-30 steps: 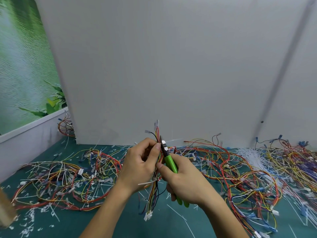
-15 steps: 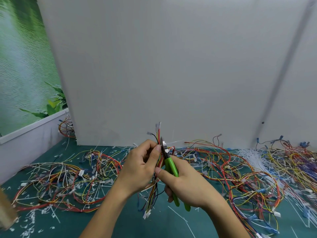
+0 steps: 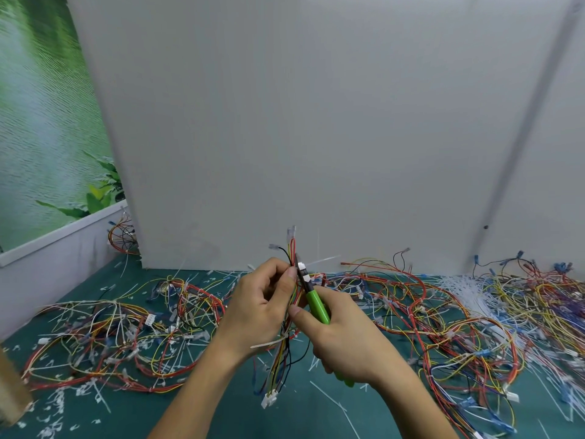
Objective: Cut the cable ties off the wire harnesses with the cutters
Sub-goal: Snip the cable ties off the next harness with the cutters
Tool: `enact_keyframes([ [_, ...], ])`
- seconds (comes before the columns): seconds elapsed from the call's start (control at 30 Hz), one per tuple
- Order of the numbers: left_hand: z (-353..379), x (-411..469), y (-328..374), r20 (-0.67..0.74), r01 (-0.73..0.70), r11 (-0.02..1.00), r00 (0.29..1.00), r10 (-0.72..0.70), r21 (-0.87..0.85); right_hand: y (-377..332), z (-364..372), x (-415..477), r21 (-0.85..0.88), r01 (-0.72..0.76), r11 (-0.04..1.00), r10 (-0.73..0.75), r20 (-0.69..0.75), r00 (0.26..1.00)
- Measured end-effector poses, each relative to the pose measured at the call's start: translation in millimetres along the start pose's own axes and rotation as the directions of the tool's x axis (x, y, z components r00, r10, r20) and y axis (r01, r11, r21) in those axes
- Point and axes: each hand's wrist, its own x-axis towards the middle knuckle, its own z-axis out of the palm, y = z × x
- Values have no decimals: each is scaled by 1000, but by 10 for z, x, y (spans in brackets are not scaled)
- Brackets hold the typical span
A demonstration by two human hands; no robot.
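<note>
My left hand (image 3: pixel 258 308) grips an upright wire harness (image 3: pixel 278 369) of red, yellow and black wires; its terminals stick up above my thumb and a white connector hangs below. My right hand (image 3: pixel 342 340) holds the green-handled cutters (image 3: pixel 316 307), whose dark jaws point up at a white cable tie (image 3: pixel 304 268) on the harness just above my left thumb. That tie's thin tail runs out to the right. A second white cable tie (image 3: pixel 269 343) crosses the bundle under my left hand.
Tangled harnesses lie on the green table (image 3: pixel 221 413) to the left (image 3: pixel 126 337) and right (image 3: pixel 459 321). Loose white ties (image 3: pixel 468 286) are heaped at the right rear, with cut tie scraps all over. A grey panel (image 3: pixel 316 122) stands close behind. Something tan (image 3: pixel 9 391) stands at the left edge.
Both hands with the harness and cutters stay almost in place; the cutter jaws remain at the upper cable tie. The view has shifted slightly.
</note>
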Motion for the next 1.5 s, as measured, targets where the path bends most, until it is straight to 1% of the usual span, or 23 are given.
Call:
enact_keyframes([
  [0.2, -2, -9, 7, -8, 10, 1000, 1000, -10, 26, -26, -8, -14, 61, -58, 996, 55, 54, 997],
  [0.3, 5, -13, 16, -20, 18, 999, 1000, -18, 29, -26, 4, -8, 25, -54, 998, 53, 44, 998],
  [0.43, 21, -17, 30, -29, 32, 999, 999, -31, 33, -3, -10, 1, -64, -43, 997, 44, 20, 999],
  [0.57, 36, -21, 32, -14, 28, 999, 1000, -27, 31, 13, -15, 0, -76, -46, 996, 47, 12, 999],
  [0.63, 37, -23, 34, -18, 26, 999, 999, -26, 26, 16, -11, -1, -61, -49, 997, 50, 19, 999],
  [0.77, 36, -28, 39, -30, 32, 999, 999, -31, 27, 9, -7, 0, 54, -65, 996, 62, 54, 997],
  [0.87, 31, -24, 56, -33, 38, 999, 999, -37, 27, -1, -10, 0, 93, -78, 993, 70, 88, 994],
  [1.03, 34, -26, 43, -31, 47, 998, 998, -46, 31, -9, -10, -14, 75, -86, 993, 78, 111, 991],
  [1.23, 51, -25, 22, -29, 49, 998, 998, -48, 29, 15, -29, -2, 5, -65, 998, 65, 55, 996],
  [1.37, 54, -23, 19, -35, 53, 998, 998, -53, 13, 13, -28, -3, 50, -79, 996, 76, 66, 995],
  [1.5, 43, -25, 21, -32, 57, 998, 998, -57, 9, 0, -17, -5, 102, -96, 990, 84, 111, 990],
])
